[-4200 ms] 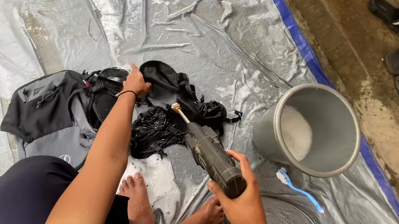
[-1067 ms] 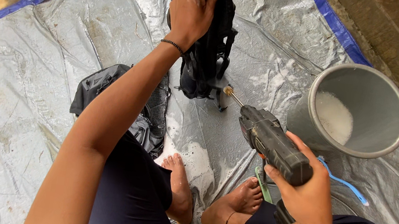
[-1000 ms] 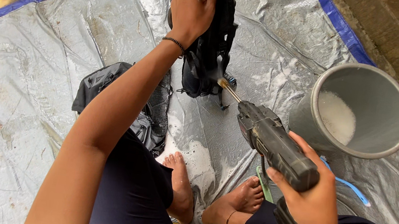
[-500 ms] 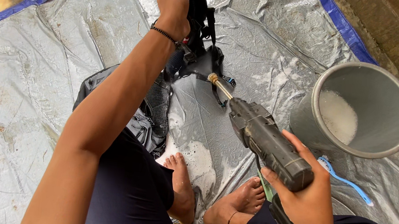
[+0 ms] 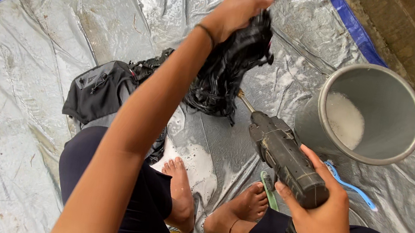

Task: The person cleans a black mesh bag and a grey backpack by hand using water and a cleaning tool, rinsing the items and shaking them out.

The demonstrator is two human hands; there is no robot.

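left hand (image 5: 236,9) has lifted black wet straps (image 5: 227,70) off tarp, sprayer nozzle (image 5: 245,101) now against them

Open tarp to the left, crowded to the right

The silver tarp (image 5: 18,79) lies bare across the left side and along the top. The grey bucket (image 5: 375,116) blocks the right, with a blue toothbrush (image 5: 352,185) just beside its base. A black backpack (image 5: 100,90) and the person's bare feet (image 5: 180,194) fill the middle.

My tarp (image 5: 37,55) is silver-grey with a blue edge, the wet bag part (image 5: 227,70) black, my spray gun (image 5: 287,163) dark grey, the bucket (image 5: 384,87) grey
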